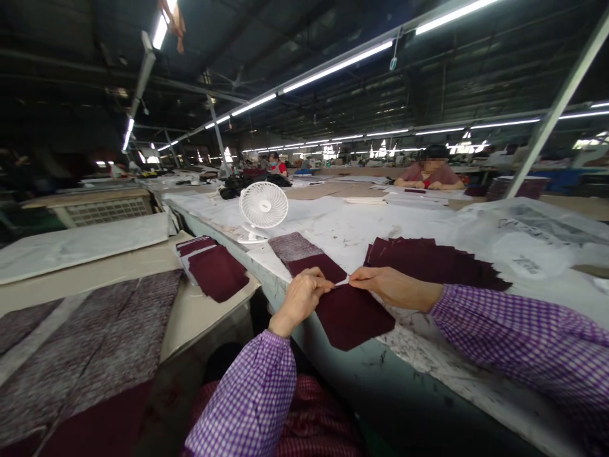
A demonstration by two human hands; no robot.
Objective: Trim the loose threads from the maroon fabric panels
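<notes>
A maroon fabric piece [353,317] lies at the front edge of the white-covered table, its lower corner over the edge. Across its upper side runs a narrow white strip [341,282]. My left hand [304,295] pinches the strip's left end, thumb and fingers together. At the right end, my right hand [387,285] is closed in a pinch on the same strip. Just beyond the hands lies more maroon fabric joined to a speckled grey piece [295,246]. A fanned stack of maroon pieces [432,257] is behind my right hand.
A white fan [263,205] stands beyond the speckled piece. On the left table are a maroon stack [216,270] and large speckled panels [118,324]. Clear plastic [537,241] lies at the right. Across the table a person [431,171] leans over fabric.
</notes>
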